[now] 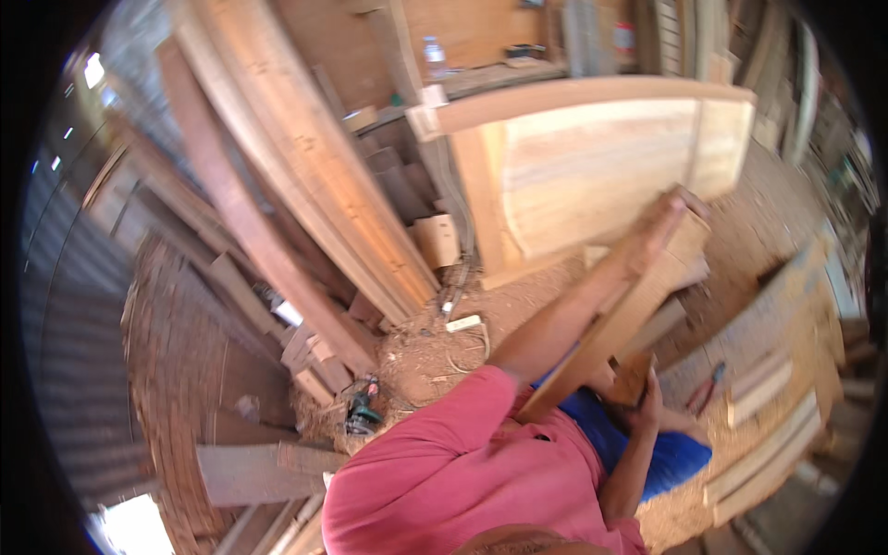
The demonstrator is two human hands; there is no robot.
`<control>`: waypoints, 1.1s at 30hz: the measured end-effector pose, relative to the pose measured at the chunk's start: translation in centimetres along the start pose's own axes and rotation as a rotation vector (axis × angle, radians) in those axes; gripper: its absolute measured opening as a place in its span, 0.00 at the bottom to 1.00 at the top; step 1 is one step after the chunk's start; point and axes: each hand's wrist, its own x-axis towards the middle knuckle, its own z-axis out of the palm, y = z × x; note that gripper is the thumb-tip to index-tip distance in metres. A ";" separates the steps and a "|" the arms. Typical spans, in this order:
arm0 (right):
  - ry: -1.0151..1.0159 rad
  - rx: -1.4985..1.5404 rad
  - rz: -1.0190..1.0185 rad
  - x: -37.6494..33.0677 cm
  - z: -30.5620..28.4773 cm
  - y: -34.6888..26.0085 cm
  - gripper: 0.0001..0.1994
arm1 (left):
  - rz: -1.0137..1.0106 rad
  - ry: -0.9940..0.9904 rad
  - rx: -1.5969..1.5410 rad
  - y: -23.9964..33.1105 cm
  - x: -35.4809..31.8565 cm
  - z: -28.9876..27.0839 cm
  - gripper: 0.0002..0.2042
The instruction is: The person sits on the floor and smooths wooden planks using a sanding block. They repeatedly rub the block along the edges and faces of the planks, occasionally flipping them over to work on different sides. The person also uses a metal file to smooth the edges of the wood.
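A long light-brown wooden board slants from my chest out toward the far right. My left arm stretches along it, and my left hand is closed over the board's far end. Lower down, close to my lap, my right hand is wrapped round a short brown wooden piece. That piece sits beside the board; whether the two touch I cannot tell. A small dark notch shows in the board near it. Beyond my left hand stands a pale wooden panel with a curved top rail.
Pliers with red handles lie at the right near wood strips. Tall planks lean at the left. A green power tool and a white power strip lie on the shavings-covered ground. A bottle stands behind.
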 end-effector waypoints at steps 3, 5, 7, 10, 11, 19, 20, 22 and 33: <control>-0.009 -0.340 -0.428 -2.0 7.6 -3.4 0.29 | -0.115 -0.017 -0.069 -3.0 -0.2 1.5 0.24; -0.030 -0.530 -0.722 -4.8 14.3 -7.1 0.35 | -0.031 -0.029 0.066 -2.5 0.3 2.8 0.23; -0.053 -0.669 -0.996 -7.6 19.3 -9.9 0.40 | -0.101 -0.074 -0.063 -3.0 0.5 4.9 0.20; 0.021 -0.849 -1.280 -9.8 22.8 -12.1 0.42 | -0.097 -0.142 -0.174 -3.9 0.5 7.8 0.17; 0.056 -0.924 -1.343 -10.2 23.3 -12.4 0.43 | -0.081 -0.159 -0.179 -4.2 0.6 8.5 0.17; 0.170 -0.908 -1.367 -7.3 22.7 -10.9 0.40 | -0.129 -0.141 -0.257 -4.1 -0.4 9.9 0.17; 0.184 -0.955 -1.428 -6.8 22.8 -11.9 0.39 | -0.132 -0.141 -0.271 -3.9 -0.5 9.9 0.17; 0.168 -0.962 -1.403 -7.1 24.6 -14.0 0.38 | -0.125 -0.132 -0.220 -2.2 -0.1 9.7 0.17; 0.212 -0.972 -1.362 -6.6 25.9 -13.1 0.36 | -0.151 -0.087 -0.199 -2.9 -0.5 7.9 0.15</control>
